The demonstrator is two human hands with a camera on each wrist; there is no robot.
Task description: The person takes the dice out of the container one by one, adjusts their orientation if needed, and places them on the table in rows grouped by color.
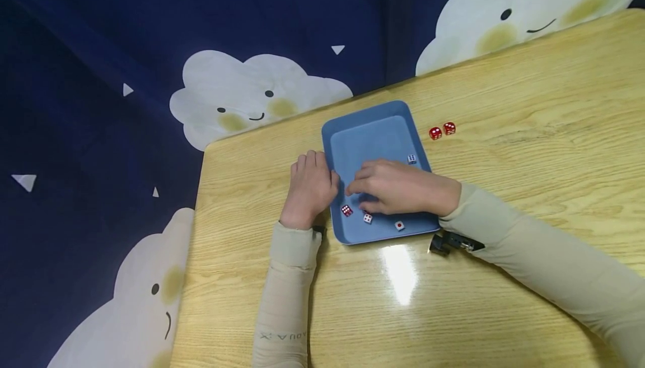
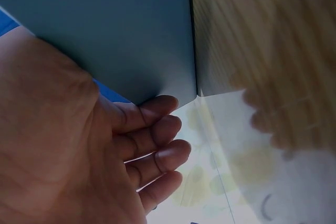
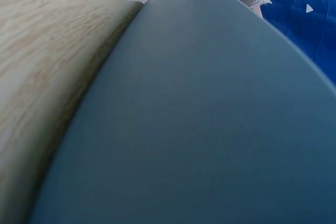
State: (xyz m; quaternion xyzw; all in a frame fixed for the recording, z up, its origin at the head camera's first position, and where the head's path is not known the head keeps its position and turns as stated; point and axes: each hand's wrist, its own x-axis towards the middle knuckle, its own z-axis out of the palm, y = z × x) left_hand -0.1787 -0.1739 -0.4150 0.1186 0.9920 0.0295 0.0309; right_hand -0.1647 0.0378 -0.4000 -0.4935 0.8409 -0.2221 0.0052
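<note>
Head view: the left hand [image 1: 311, 186] pinches the blue tray [image 1: 373, 138] at its left wall, likely steadying it on the wooden table [image 1: 529, 105], while the right hand [image 1: 395, 186], thumb and forefinger apart, reaches inside; I count one red die [image 1: 346, 210] and three white dice [image 1: 399, 226] showing within, two red dice [image 1: 435, 133] outside. Left wrist view: loosely bent fingers [image 2: 170, 156] meet the wall. Right wrist view: mostly outer wall; fingers unseen.

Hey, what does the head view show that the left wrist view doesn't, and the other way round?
Only the head view shows the right grip, two red dice on the wooden table, and the white dice in the blue tray.

Only the left wrist view shows the palm side of the left grip.

Both show the left grip, the tray and part of the table.
</note>
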